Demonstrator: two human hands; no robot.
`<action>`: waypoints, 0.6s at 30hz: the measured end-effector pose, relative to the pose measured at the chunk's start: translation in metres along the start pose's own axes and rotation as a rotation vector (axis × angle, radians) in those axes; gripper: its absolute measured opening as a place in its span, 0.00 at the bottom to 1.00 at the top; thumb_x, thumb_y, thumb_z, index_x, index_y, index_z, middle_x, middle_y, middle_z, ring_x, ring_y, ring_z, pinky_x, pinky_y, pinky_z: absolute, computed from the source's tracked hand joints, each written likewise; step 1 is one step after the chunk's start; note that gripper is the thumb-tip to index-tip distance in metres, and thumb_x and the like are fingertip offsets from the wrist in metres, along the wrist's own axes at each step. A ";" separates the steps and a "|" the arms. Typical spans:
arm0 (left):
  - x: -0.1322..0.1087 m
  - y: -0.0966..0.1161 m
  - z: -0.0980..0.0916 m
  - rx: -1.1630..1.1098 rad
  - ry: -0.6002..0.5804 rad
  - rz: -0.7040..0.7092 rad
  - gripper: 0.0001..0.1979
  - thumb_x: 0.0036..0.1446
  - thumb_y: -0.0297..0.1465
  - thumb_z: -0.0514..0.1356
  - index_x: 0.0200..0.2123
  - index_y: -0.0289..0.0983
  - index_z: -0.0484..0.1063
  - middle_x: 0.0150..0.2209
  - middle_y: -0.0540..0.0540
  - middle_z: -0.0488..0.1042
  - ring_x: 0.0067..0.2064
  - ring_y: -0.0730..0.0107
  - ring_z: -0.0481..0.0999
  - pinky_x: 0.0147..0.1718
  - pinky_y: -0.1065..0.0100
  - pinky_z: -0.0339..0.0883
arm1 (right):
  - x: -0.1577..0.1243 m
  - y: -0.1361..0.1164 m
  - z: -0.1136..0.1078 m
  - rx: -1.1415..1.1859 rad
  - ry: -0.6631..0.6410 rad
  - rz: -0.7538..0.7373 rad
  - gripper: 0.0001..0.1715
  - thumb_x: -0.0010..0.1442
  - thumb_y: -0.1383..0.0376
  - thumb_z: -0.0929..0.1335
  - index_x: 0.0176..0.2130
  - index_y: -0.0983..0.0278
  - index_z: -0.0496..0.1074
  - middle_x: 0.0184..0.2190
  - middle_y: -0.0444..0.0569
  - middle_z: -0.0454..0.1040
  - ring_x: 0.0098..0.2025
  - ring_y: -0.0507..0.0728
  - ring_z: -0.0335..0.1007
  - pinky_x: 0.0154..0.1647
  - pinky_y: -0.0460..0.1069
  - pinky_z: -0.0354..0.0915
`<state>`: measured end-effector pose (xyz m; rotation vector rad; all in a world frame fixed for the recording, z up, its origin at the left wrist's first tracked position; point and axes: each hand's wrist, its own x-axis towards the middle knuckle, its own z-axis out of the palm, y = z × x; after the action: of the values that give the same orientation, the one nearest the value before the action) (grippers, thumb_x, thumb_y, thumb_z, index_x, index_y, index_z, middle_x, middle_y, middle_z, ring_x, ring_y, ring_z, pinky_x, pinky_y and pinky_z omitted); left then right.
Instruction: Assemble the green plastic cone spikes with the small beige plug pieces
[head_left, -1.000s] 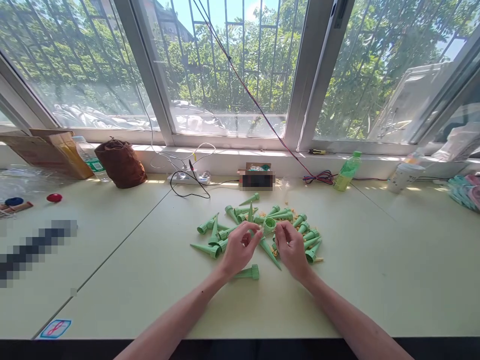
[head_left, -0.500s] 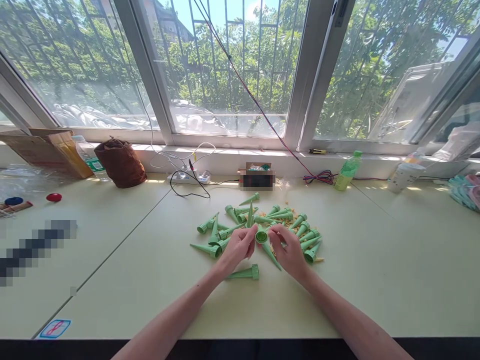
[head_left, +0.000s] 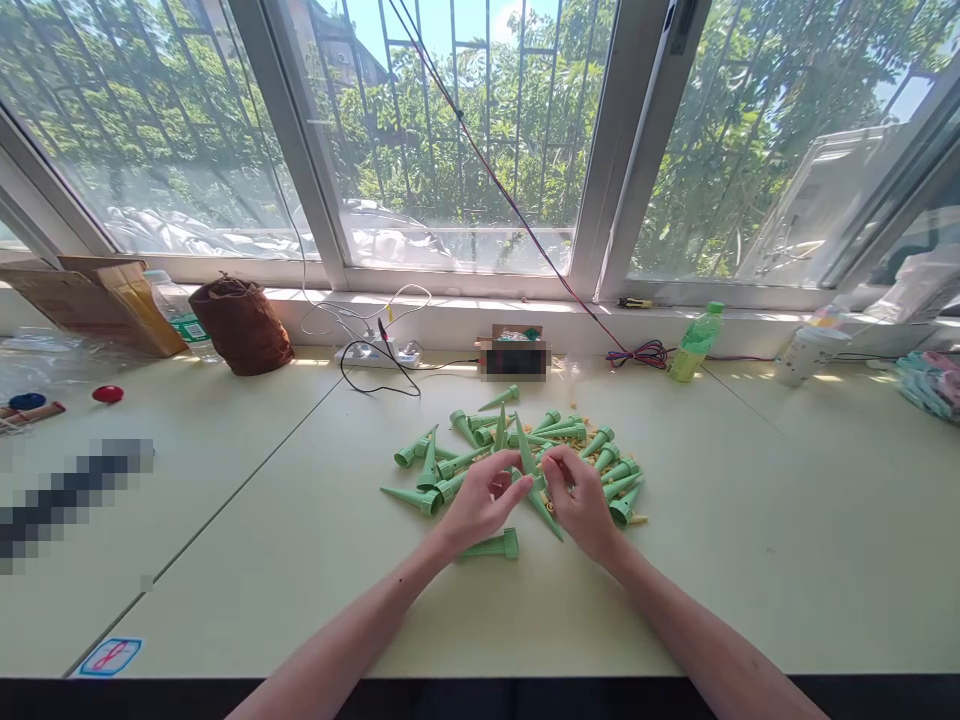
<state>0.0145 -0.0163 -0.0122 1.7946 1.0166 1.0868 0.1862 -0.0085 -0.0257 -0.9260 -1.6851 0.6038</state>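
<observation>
Two bare hands meet over a scatter of green plastic spikes, one spike raised between them, tip up.
The left hand [head_left: 480,497] has its thumb and fingers closed narrowly on the lower part of the raised spike [head_left: 524,446]; the right hand [head_left: 581,502] is curled, fingertips drawn together at the spike's other side — whether they grip it or only touch it, I cannot tell. The loose spikes [head_left: 430,466] lie around both hands on the pale worktop [head_left: 300,580], with small tan pegs [head_left: 637,520] among those on the right. A single spike [head_left: 491,545] lies nearer the front edge, partly hidden by the left arm — its ribbed, wider end points right. Farther back stand a brown bag [head_left: 241,328] and a green-capped bottle [head_left: 696,345].
</observation>
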 end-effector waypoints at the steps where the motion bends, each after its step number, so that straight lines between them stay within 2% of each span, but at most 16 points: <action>1: 0.000 0.001 0.000 0.027 0.007 0.027 0.16 0.62 0.42 0.59 0.44 0.34 0.71 0.33 0.47 0.69 0.24 0.79 0.62 0.21 0.75 0.58 | 0.000 0.000 0.000 -0.006 0.000 -0.001 0.15 0.69 0.58 0.61 0.32 0.62 0.64 0.22 0.39 0.59 0.22 0.50 0.53 0.23 0.45 0.54; 4: 0.000 0.002 0.001 0.088 0.023 0.107 0.14 0.62 0.38 0.59 0.45 0.35 0.72 0.39 0.45 0.69 0.25 0.79 0.62 0.22 0.75 0.61 | 0.000 -0.001 0.000 -0.020 0.003 -0.007 0.14 0.69 0.59 0.61 0.32 0.62 0.64 0.22 0.40 0.59 0.22 0.49 0.54 0.24 0.45 0.54; 9: 0.000 -0.003 0.001 0.137 0.038 0.196 0.12 0.64 0.35 0.58 0.48 0.38 0.73 0.39 0.45 0.68 0.26 0.79 0.62 0.23 0.76 0.62 | 0.001 -0.001 0.000 -0.020 0.017 -0.013 0.14 0.69 0.59 0.62 0.32 0.63 0.65 0.22 0.40 0.61 0.22 0.49 0.56 0.24 0.45 0.56; 18: 0.002 -0.009 0.002 0.201 0.086 0.268 0.12 0.66 0.32 0.56 0.50 0.41 0.74 0.44 0.44 0.69 0.26 0.81 0.61 0.23 0.76 0.62 | 0.000 -0.001 0.003 0.002 0.066 -0.014 0.12 0.68 0.59 0.63 0.35 0.63 0.66 0.23 0.40 0.64 0.22 0.49 0.58 0.23 0.44 0.58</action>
<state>0.0146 -0.0113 -0.0206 2.1082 0.9843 1.2696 0.1832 -0.0088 -0.0254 -0.9222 -1.6310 0.5596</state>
